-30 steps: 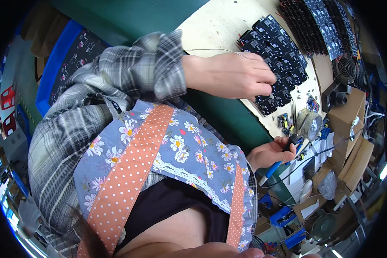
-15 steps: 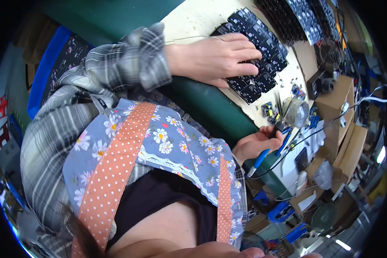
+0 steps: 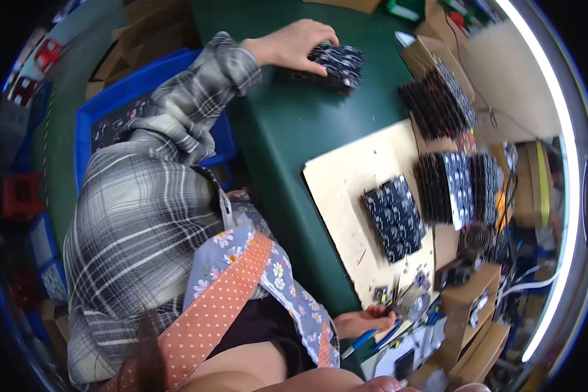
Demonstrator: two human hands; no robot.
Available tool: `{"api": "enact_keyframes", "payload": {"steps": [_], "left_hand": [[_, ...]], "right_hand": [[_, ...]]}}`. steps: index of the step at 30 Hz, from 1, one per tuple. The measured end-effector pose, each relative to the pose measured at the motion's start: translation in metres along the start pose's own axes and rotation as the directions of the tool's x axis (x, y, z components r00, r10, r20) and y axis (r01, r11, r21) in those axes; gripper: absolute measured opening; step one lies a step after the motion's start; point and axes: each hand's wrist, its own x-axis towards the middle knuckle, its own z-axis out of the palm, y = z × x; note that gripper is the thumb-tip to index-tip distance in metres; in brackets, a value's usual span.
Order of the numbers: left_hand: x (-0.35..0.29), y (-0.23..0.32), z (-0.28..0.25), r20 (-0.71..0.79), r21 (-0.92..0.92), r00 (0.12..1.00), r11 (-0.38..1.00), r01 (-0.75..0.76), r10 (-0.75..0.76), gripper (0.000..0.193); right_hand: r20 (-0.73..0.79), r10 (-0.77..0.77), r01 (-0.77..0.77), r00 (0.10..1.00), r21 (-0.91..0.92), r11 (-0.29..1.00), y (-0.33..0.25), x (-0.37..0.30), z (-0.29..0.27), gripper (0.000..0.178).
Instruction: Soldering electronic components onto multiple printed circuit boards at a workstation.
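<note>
At the far side of the green table, my left hand (image 3: 297, 47) is wrapped over a dark stack of printed circuit boards (image 3: 343, 64). Motion blurs the stack; I cannot tell whether it rests on the table or hangs just above. Another block of black circuit boards (image 3: 395, 219) lies on the pale work board (image 3: 330, 173). My right hand (image 3: 366, 321) is closed at the near edge around a soldering iron (image 3: 360, 341), its blue handle sticking out below the palm. The iron's tip is hidden among small parts.
Upright rows of circuit boards (image 3: 438, 101) stand along the right side, with more boards (image 3: 456, 189) nearer. Cardboard boxes (image 3: 473, 297), cables and a small fan (image 3: 477, 238) crowd the right. A blue bin (image 3: 81, 140) sits left of the green table (image 3: 287, 144).
My left hand has left the boards on the pale board and moved to the far green table, where it grips a stack. The view has swung left. My right hand keeps the soldering iron.
</note>
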Motion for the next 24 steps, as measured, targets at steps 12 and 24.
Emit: {"api": "enact_keyframes", "payload": {"steps": [12, 24], "left_hand": [[0.027, 0.165, 0.088, 0.233, -0.562, 0.971, 0.822, 0.096, 0.046, 0.035], [0.023, 0.204, 0.107, 0.361, -0.560, 0.932, 0.803, 0.206, 0.012, 0.058]], "right_hand": [[0.345, -0.189, 0.139, 0.919, 0.165, 0.976, 0.021, 0.046, 0.038, 0.027], [0.385, -0.048, -0.065, 0.922, 0.275, 0.959, -0.005, 0.059, 0.093, 0.033]]}}
